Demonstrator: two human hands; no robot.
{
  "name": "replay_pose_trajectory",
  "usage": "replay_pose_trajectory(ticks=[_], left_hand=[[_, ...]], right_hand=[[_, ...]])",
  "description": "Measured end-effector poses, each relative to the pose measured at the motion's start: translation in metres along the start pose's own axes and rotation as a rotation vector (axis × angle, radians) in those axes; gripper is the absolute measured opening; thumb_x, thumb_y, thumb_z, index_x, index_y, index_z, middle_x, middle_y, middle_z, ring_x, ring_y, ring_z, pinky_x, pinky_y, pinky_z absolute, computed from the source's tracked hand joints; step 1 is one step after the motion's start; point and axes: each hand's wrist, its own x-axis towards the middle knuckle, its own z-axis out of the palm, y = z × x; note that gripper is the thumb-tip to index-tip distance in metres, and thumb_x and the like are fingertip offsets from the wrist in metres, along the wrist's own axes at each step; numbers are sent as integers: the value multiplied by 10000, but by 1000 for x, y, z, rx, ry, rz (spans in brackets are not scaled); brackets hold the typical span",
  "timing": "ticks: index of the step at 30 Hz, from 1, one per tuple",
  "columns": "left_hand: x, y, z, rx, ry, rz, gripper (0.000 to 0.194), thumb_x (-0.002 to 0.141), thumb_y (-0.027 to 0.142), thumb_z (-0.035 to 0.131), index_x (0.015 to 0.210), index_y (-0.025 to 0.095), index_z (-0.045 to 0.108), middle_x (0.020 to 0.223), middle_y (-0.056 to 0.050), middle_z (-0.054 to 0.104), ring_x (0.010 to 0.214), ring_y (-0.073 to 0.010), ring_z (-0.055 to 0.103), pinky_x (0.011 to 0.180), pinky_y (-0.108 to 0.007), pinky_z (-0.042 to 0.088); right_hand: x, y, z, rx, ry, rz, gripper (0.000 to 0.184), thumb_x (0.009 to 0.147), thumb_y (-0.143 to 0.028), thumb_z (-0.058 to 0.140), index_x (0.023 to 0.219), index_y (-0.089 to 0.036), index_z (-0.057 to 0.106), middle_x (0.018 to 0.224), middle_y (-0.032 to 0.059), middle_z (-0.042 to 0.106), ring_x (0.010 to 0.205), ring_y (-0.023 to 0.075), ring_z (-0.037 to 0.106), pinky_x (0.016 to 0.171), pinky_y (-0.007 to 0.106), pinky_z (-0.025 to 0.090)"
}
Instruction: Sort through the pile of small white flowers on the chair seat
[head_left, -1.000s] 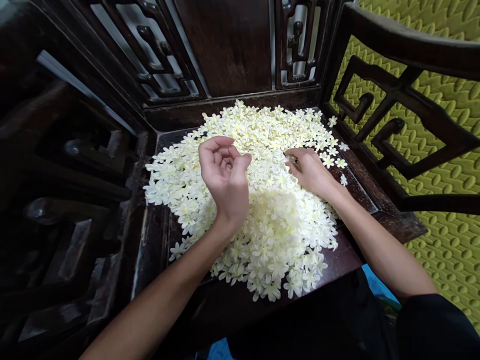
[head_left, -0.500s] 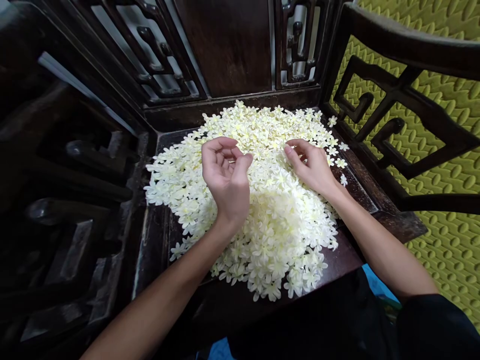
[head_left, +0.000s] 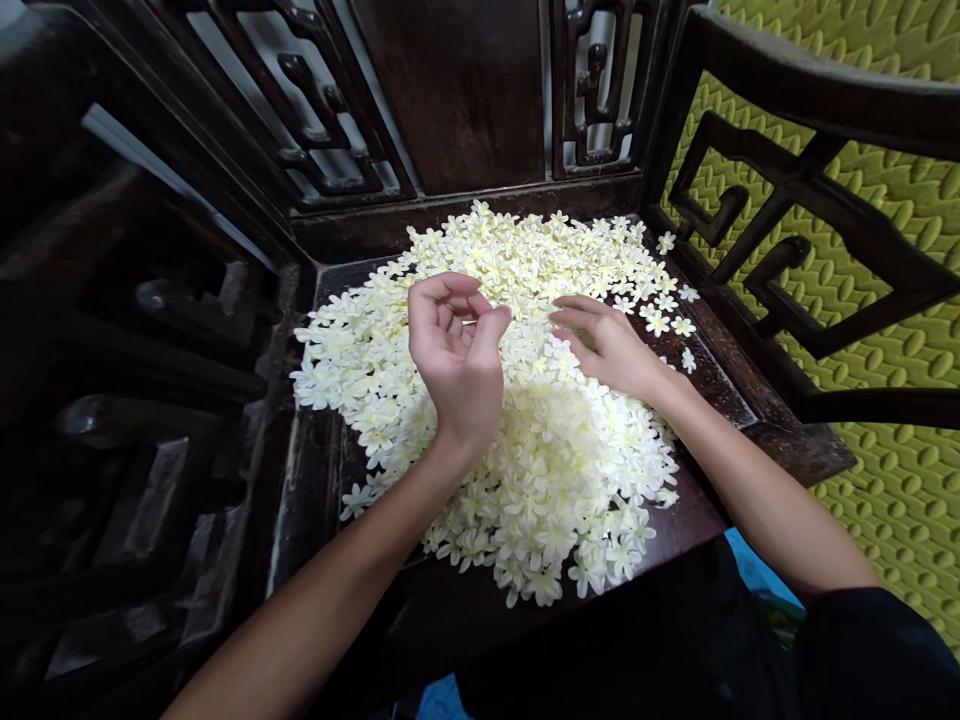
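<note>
Parting the fingers of the right hand (head_left: 611,350) from the earlier pinch, just over the white flowers (head_left: 540,470), seemingly between grips; keeping the left hand (head_left: 463,370) curled above, perhaps around something too small to tell; leaving flowers heaped beneath both, across the dark seat (head_left: 686,525), beside the openwork armrest (head_left: 799,165).

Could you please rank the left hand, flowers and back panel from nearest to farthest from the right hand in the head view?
1. Flowers: directly under the right hand.
2. Left hand: to its left.
3. Back panel: behind the flowers.
</note>
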Motion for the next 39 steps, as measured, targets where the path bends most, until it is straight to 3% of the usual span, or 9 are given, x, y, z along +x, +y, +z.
replay_pose_trajectory(ticks=[5,11,14,19,22,27,33,36,39], left_hand=[[0,1,0,29,2,-7,261,776,116,648,966,240,519,886,-7,527,798,-142,539,756,-283,495],[0,3,0,30,-10,2,256,780,103,638,967,236,522,894,-14,536,783,-139,532,732,-282,495],[0,1,-1,11,-9,4,262,768,89,639,959,232,530,884,-15,534,775,-138,529,727,-283,493],[1,-1,-1,22,-5,-1,266,764,90,641,955,239,531,882,-15,535,779,-142,525,733,-284,493],[1,0,-1,9,-4,-7,261,769,91,643,953,240,534,867,-11,529,775,-143,525,737,-285,491],[1,-1,-1,-18,-13,8,270,771,74,645,959,237,540,861,-7,521,777,-142,528,746,-287,486],[1,-2,-1,-21,-25,-11,271,771,65,667,964,226,567,877,-6,545,789,-135,544,725,-268,485],[-1,0,-1,-19,-106,-15,228,792,72,696,954,209,613,913,-17,593,831,-134,575,756,-263,508],[-3,3,0,10,-221,-21,163,837,121,715,971,204,673,996,-40,667,933,-150,630,814,-270,541]], right_hand=[[2,-12,-6,100,168,46,301,1012,-336,566,1186,-157,734,1310,122,706,1229,255,658,1110,471,504],[3,-16,-14,240,285,196,487,1070,-475,394,1481,-240,508,1325,110,707,1029,243,729,892,418,590],[3,-2,-17,125,341,260,481,1073,-391,378,1489,-176,486,1299,152,707,998,267,729,861,430,585],[2,24,-18,-294,164,287,353,924,-126,514,1229,-87,687,1271,236,687,1160,411,638,964,554,507],[1,29,-15,-322,84,274,290,902,-103,546,1126,-106,731,1130,219,731,1082,387,658,936,521,499],[2,29,-11,-321,123,321,285,835,-66,590,1066,-118,749,1011,156,755,975,338,675,910,504,476],[5,19,-16,-67,323,266,173,816,-81,616,951,-124,715,879,92,709,797,221,656,772,392,536],[7,9,-21,273,466,211,155,835,-159,692,990,-155,696,923,70,711,807,187,678,780,357,589],[8,-2,-24,675,409,209,276,789,-265,811,1031,-198,694,973,47,731,850,172,715,836,344,632]])
